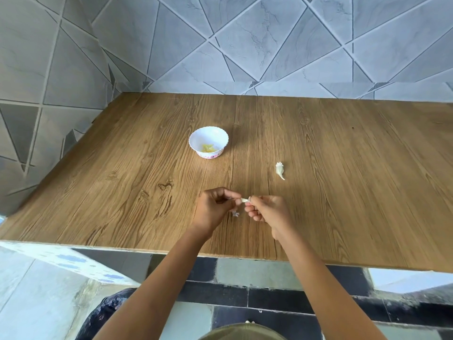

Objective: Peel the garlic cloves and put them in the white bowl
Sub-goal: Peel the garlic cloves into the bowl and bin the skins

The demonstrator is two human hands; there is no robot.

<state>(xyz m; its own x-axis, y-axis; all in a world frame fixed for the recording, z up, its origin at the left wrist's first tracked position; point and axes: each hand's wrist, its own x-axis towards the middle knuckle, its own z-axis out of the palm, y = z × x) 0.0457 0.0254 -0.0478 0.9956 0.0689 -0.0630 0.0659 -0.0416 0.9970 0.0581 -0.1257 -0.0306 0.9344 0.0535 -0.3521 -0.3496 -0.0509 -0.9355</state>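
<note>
A small white garlic clove (244,200) is held between both hands above the near middle of the wooden table (122,168). My left hand (215,207) pinches one end, and my right hand (266,208) pinches the other; most of the clove is hidden by fingers. A white bowl (208,142) with a scalloped rim stands farther back, left of centre, with pale yellow peeled cloves (208,148) inside. An unpeeled garlic piece (280,170) with a pointed tail lies on the table to the right of the bowl.
Small white scraps of garlic skin (235,213) lie on the table under my hands. Grey tiled walls close the table's far and left sides. The table's near edge runs just behind my wrists.
</note>
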